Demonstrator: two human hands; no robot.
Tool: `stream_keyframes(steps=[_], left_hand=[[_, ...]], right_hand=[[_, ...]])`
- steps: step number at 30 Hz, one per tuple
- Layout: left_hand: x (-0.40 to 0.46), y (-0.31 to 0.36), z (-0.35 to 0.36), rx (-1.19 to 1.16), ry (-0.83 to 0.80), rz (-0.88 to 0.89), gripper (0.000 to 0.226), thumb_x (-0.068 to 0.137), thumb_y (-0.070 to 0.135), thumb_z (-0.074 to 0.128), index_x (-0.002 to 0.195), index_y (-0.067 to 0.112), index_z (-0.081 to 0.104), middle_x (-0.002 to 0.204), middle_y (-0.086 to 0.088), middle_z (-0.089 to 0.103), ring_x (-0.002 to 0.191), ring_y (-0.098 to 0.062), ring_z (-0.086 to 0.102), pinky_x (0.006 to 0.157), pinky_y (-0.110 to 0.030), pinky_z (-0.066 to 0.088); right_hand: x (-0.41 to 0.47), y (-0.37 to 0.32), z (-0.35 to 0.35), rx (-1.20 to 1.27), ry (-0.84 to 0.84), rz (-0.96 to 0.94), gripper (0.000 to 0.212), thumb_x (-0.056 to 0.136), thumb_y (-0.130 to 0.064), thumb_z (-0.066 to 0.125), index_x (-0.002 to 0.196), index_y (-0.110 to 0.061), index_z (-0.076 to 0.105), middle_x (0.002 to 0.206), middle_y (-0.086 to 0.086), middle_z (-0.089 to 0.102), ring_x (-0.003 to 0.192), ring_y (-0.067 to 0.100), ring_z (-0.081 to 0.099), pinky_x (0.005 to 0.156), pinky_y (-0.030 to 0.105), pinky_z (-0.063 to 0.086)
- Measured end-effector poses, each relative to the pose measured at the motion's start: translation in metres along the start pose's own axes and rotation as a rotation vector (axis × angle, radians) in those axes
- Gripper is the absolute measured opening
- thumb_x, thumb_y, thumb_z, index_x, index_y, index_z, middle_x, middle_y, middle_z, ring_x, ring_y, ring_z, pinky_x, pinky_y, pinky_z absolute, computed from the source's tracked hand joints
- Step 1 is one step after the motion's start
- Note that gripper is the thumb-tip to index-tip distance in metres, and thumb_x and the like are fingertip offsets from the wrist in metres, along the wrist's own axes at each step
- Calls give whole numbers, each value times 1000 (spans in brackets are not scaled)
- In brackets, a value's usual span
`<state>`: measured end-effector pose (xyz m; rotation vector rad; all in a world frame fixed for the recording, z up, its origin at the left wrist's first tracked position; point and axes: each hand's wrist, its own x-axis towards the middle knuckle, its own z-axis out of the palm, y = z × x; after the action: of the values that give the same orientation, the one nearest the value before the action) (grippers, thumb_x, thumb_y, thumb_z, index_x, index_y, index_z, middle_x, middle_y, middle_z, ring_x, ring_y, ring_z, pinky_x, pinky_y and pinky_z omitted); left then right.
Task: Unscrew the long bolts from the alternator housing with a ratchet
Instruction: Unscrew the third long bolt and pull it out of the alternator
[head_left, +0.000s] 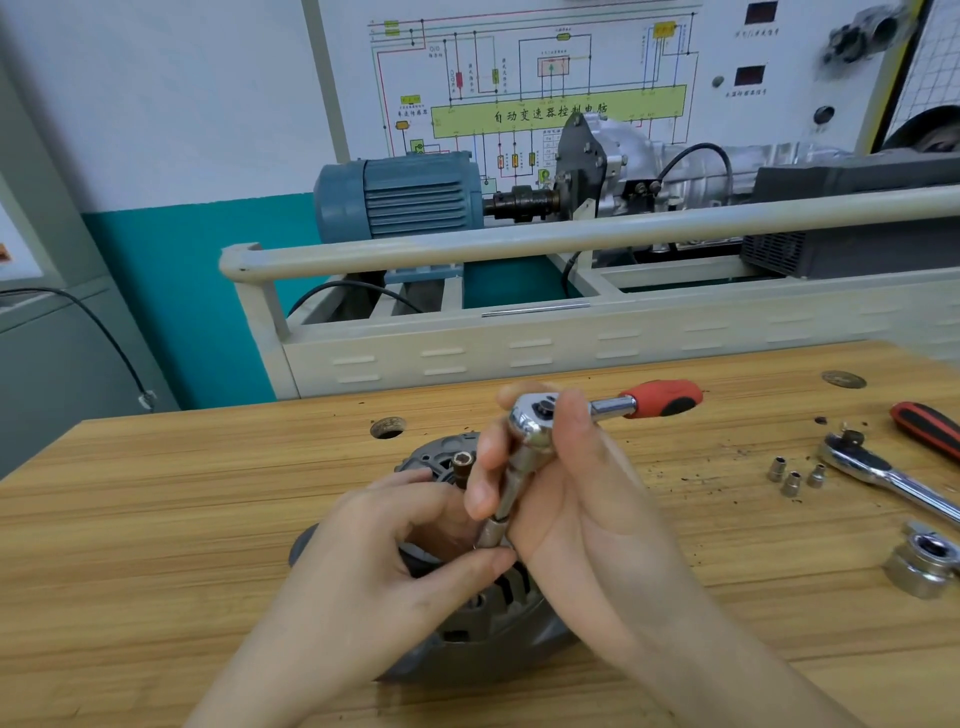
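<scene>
At the bottom centre of the frame the alternator housing (470, 613) is lying on the wooden counter (156, 519), largely covered by the two hands. The left hand (384, 561) is curling over its top, thumb and fingers pinching the lower end of the extension bar (506, 499) where it is meeting the housing. The right hand (566, 499) is wrapping its fingers around the upper part of that bar and the head of the ratchet (540, 415), whose red and black handle is pointing toward the right. Just left of the bar a brownish post with a hex socket (462, 462) is sticking up from the housing. At the right edge, a large silver nut (922, 566) is sitting nearest, then three small sockets (792, 480), a second ratchet (883, 473) and a red and black handle (924, 428). Beyond the counter a cream frame is carrying a blue electric motor (400, 195), with a wiring diagram board (545, 78) behind it.
</scene>
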<state>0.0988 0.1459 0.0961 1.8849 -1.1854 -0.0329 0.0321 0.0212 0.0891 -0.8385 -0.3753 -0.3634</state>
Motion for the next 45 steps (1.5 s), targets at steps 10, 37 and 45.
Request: stream_keyframes(steps=[10, 37, 45], left_hand=[[1, 1, -1, 25, -31, 7, 41, 60, 55, 58, 68, 16, 69, 70, 3, 69, 69, -12, 64, 80, -19, 39], [-1, -4, -5, -92, -82, 31, 37, 67, 45, 61, 80, 11, 67, 68, 12, 70, 62, -2, 66, 69, 0, 40], [-1, -3, -5, -111, -89, 60, 26, 71, 43, 60, 90, 27, 65, 77, 13, 72, 72, -3, 67, 64, -13, 50]], right_hand=[[-3, -3, 1, 38, 13, 27, 31, 80, -43, 48, 81, -17, 66, 70, 4, 66, 61, 17, 59, 61, 27, 49], [-3, 0, 4, -5, -17, -16, 28, 79, -37, 61, 94, -14, 64, 85, 7, 67, 71, 16, 60, 70, 26, 49], [-1, 2, 3, -55, -17, -29, 32, 79, -42, 63, 102, -19, 66, 89, 5, 68, 74, 13, 63, 73, 25, 51]])
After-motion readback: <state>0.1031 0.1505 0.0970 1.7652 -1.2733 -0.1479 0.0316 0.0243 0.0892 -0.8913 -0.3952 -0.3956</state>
